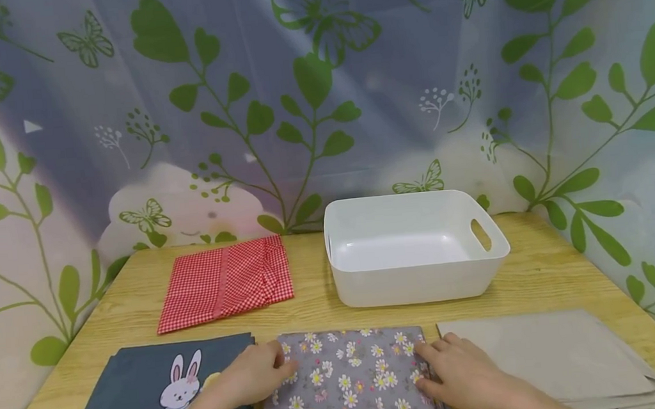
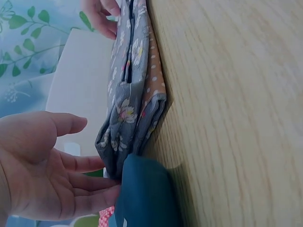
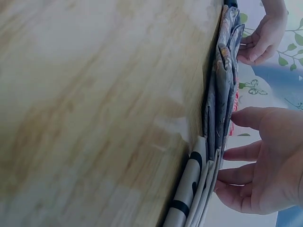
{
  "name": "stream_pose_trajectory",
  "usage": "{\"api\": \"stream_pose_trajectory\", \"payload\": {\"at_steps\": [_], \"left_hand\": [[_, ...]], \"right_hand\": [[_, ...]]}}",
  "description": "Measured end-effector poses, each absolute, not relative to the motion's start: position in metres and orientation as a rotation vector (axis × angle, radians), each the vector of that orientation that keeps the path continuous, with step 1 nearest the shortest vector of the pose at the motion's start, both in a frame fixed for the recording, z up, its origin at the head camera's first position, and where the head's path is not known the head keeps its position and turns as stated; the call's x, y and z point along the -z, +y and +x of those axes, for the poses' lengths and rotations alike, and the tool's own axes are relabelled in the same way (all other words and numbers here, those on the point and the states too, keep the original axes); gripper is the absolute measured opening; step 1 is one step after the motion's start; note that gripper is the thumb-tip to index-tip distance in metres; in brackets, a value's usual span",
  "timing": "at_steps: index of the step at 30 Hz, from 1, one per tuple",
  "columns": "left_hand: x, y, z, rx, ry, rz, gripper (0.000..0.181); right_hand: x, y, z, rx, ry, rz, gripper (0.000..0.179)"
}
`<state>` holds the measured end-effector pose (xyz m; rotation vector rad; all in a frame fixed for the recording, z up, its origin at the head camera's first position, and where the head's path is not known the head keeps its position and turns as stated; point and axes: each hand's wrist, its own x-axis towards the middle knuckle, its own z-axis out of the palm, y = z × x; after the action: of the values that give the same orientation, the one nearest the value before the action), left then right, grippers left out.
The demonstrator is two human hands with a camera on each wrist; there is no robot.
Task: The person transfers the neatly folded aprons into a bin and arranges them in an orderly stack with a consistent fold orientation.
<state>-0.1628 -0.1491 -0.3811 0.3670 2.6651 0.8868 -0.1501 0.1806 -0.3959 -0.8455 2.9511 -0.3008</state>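
Note:
A folded grey daisy-print cloth [image 1: 352,376] lies at the front middle of the table, in several layers. At its left edge is my left hand [image 1: 254,372], fingertips right at the fold. My right hand [image 1: 461,374] touches the opposite side, its thumb over the top near the edge. In the left wrist view, the left fingers [image 2: 90,183] reach fairly straight between the daisy cloth and the dark teal cloth. The right wrist view has the right fingers [image 3: 239,174] extended along the daisy cloth's edge, beside the beige cloth. Orange polka-dot fabric [image 2: 154,80] shows under the daisy cloth.
A folded dark teal cloth [image 1: 128,387] with a rabbit print lies at left, a folded beige cloth [image 1: 547,357] at right. Behind are a red gingham folded cloth [image 1: 196,292] and a white plastic bin [image 1: 414,284] with handle holes. A leaf-patterned curtain [image 1: 414,127] backs the wooden table [image 1: 313,311].

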Motion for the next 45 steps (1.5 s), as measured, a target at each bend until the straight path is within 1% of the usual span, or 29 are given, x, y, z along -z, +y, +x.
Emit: {"api": "stream_pose_trajectory", "payload": {"at_steps": [5, 11, 17, 21, 26, 33, 37, 45], "left_hand": [[0.382, -0.146, -0.16, -0.877, 2.691, 0.388, 0.025], [0.381, -0.144, -0.158, -0.881, 2.662, 0.346, 0.027], [0.381, -0.144, -0.158, -0.896, 2.651, 0.309, 0.034], [0.382, -0.144, -0.158, -0.911, 2.659, 0.285, 0.039], [0.382, -0.143, -0.159, -0.965, 2.663, 0.241, 0.043], [0.379, -0.143, -0.159, -1.102, 2.605, 0.126, 0.052], [0.38, -0.145, -0.161, -1.209, 2.519, 0.048, 0.056], [0.384, -0.147, -0.165, -1.451, 2.314, -0.162, 0.054]], "right_hand": [[0.398, 0.179, -0.149, 0.31, 2.957, -0.852, 0.049], [0.399, 0.177, -0.148, 0.393, 2.925, -0.789, 0.047], [0.396, 0.177, -0.149, 0.652, 2.807, -0.665, 0.049], [0.396, 0.179, -0.153, 0.823, 2.734, -0.675, 0.047], [0.397, 0.179, -0.154, 0.91, 2.707, -0.631, 0.045], [0.393, 0.177, -0.154, 1.1, 2.603, -0.447, 0.042], [0.391, 0.177, -0.157, 1.265, 2.495, -0.32, 0.045], [0.389, 0.177, -0.16, 1.503, 2.301, 0.022, 0.051]]}}
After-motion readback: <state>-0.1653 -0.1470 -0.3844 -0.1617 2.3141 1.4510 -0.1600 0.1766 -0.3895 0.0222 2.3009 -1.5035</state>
